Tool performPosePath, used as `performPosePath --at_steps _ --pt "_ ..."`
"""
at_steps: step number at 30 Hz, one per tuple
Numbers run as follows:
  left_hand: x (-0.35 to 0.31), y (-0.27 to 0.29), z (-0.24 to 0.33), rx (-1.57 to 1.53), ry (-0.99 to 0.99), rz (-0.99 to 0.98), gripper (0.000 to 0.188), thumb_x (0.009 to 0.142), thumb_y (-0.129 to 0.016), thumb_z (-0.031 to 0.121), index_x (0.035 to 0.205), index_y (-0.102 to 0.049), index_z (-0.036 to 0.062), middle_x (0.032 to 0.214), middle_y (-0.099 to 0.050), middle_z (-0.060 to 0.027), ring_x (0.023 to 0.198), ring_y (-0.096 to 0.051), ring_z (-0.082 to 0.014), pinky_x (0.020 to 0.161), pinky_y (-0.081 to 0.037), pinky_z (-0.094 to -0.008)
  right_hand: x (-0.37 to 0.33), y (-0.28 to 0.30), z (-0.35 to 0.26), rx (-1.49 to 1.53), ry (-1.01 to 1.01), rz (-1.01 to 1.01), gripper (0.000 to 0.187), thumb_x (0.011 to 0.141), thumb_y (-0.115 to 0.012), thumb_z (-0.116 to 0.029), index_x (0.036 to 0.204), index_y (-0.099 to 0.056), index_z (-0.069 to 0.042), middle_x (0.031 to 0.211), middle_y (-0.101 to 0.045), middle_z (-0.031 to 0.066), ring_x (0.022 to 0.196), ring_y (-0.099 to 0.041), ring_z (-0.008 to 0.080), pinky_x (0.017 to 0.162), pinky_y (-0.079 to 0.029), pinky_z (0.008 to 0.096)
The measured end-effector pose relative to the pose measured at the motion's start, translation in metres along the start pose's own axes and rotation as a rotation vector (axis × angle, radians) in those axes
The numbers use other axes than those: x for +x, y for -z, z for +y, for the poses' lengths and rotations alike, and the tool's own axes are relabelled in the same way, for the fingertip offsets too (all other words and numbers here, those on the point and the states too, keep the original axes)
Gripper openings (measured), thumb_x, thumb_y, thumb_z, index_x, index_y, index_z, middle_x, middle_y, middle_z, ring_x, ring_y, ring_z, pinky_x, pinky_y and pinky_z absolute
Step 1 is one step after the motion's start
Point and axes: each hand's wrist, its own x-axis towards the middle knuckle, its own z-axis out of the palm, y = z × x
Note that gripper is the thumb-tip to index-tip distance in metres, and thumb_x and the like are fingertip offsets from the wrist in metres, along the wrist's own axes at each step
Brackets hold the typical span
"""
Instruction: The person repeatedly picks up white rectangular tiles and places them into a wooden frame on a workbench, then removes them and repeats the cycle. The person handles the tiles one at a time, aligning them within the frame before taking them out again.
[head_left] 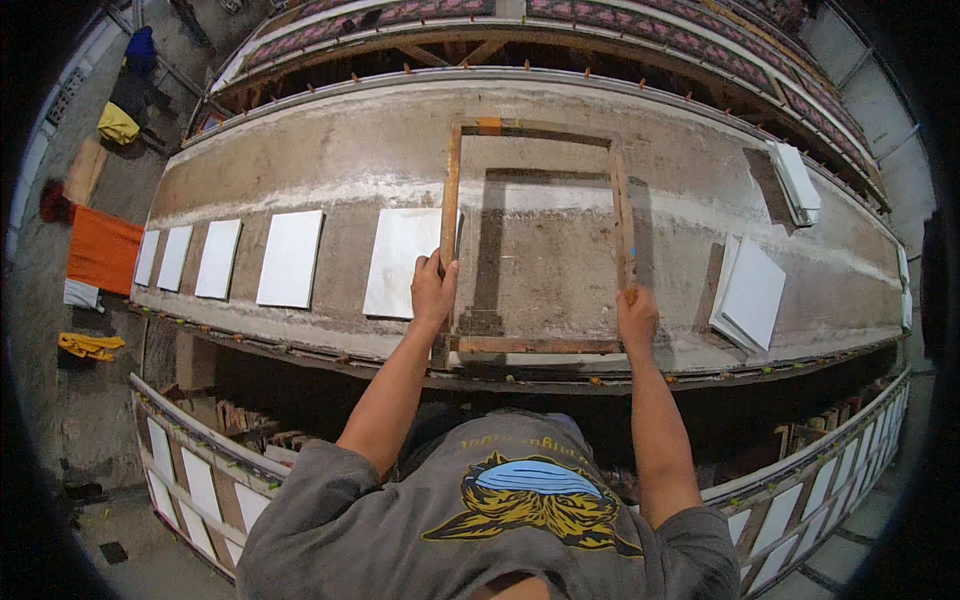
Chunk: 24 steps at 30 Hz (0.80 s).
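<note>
Wood made up all four sides of the big, thin frame (pixel 540 345) that the person held at the long gray-brown surface (pixel 310 185). It was right in front of the person, and the surface showed through its middle. A bit of orange (pixel 489 126) was on its far side, near the left corner. The left hand (pixel 434 291) was wrapped around the left side, low down. The right hand (pixel 637 318) made a fist around the right side, near the bottom. A dark shadow (pixel 490 240) of the frame fell on the surface, a little to the right, so part of the frame was up off it. I could not tell if the near side touched.

Just left was a flat white board (pixel 400 262), partly behind the frame's left side. Four more white boards (pixel 290 258) lay in a row farther left. To the right were a near pile (pixel 750 295) and a far pile (pixel 795 185) of white boards. Past them all ran pink and dark cloth (pixel 380 18). Off to the left was an orange cloth (pixel 103 250), with a yellow cloth (pixel 118 123) beyond it.
</note>
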Motion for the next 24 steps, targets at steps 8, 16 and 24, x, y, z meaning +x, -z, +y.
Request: performPosePath --at_steps 8,16,24 --pt "-0.042 -0.053 0.018 0.035 0.059 -0.073 0.045 0.098 -0.065 0.028 0.128 -0.061 -0.0048 0.096 -0.056 -0.0177 0.082 -0.06 -0.0349 0.074 -0.05 -0.0456 -0.018 0.018 0.052 -0.063 -0.057 0.047 0.027 0.086 -0.075 -0.025 0.101 -0.063 -0.005 0.092 -0.064 0.0149 0.087 -0.064 0.0389 0.076 -0.051 0.0496" --pt "-0.051 -0.092 0.022 -0.029 0.066 -0.087 0.046 0.097 -0.066 0.029 0.126 -0.061 -0.0059 0.1 -0.058 -0.0215 0.085 -0.06 -0.0368 0.076 -0.049 -0.0457 -0.011 0.025 0.085 -0.133 -0.068 0.038 0.028 0.089 -0.073 -0.028 0.099 -0.06 -0.005 0.095 -0.064 0.0168 0.091 -0.063 0.0409 0.076 -0.051 0.0511" --pt "-0.062 -0.11 0.028 -0.016 0.016 -0.018 0.046 0.097 -0.066 0.029 0.126 -0.061 -0.0057 0.103 -0.057 -0.0223 0.092 -0.059 -0.0388 0.08 -0.048 -0.0466 -0.018 0.028 0.106 -0.158 -0.068 0.032 0.03 0.091 -0.071 -0.03 0.104 -0.06 -0.005 0.105 -0.064 0.0181 0.096 -0.063 0.0405 0.079 -0.051 0.0511"
